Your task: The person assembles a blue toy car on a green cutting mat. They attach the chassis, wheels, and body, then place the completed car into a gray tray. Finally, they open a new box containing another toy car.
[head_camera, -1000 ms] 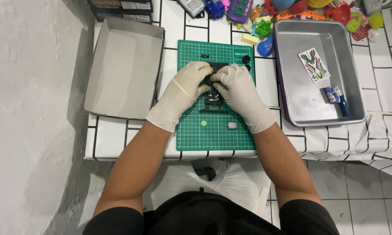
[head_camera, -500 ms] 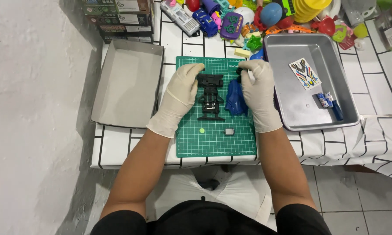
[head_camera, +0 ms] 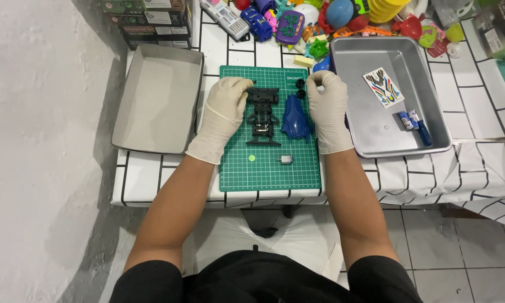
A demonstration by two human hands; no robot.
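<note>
Chassis (head_camera: 262,116) lies mid-mat (head_camera: 269,168), blue shell (head_camera: 296,119) just right. Left hand (head_camera: 223,109) lies loosely open, fingertips touching its far end; right hand (head_camera: 326,104) pinches near small wheels (head_camera: 300,88), contents unclear. Parts-sorting stage; fitting needs fine grip.
</note>
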